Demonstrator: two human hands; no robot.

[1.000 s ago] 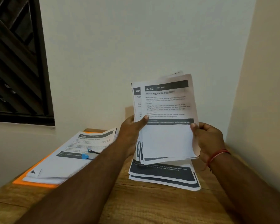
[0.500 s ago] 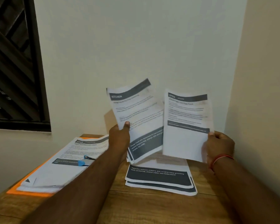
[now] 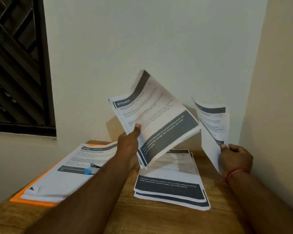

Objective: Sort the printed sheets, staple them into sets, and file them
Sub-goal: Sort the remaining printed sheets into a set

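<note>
My left hand (image 3: 129, 141) grips a stack of printed sheets (image 3: 156, 115) headed "KITCHEN", tilted up above the wooden table (image 3: 108, 215). Off to the right, my right hand (image 3: 235, 157) pinches a single printed sheet (image 3: 213, 125) by its lower edge, held upright and turned edge-on near the right wall. Below the raised stack a small pile of sheets (image 3: 169, 184) lies flat on the table. At the left another pile of sheets (image 3: 71, 168) rests on an orange folder (image 3: 36, 199), with a blue stapler (image 3: 90, 168) lying on top of it.
White walls close in behind and on the right, forming a corner right behind the table. A dark window grille (image 3: 15, 65) fills the upper left. Bare wood shows along the table's front edge, under my forearms.
My right hand has drawn the single sheet off the stack and carried it further right, turning it edge-on. The stack in my left hand has tilted and swung leftward.
</note>
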